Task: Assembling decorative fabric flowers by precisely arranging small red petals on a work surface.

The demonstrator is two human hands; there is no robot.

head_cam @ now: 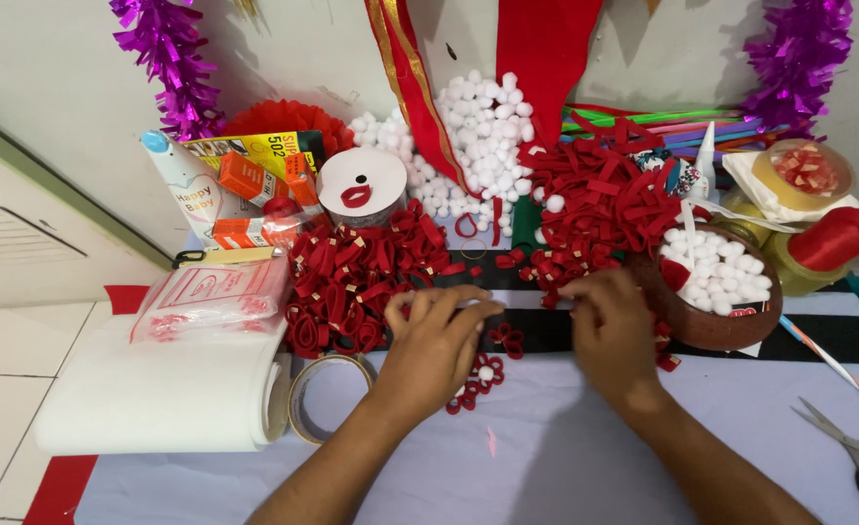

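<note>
left hand (434, 340) grip spread over red felt flower (478, 379) | right hand (612, 331) grip unclear (fingers curled) | bowl of pompoms (716, 326) beside

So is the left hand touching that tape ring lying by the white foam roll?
Apart. The head view shows the left hand raised over the red felt flowers, with bare table surface between its wrist and the tape ring.

clear plastic bag (210, 297) on white roll, orange boxes (254, 190) behind

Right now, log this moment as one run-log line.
left hand: over red felt flower | right hand: fingertips at red felt loops | bowl of white pompoms: right | scissors: far right
</note>
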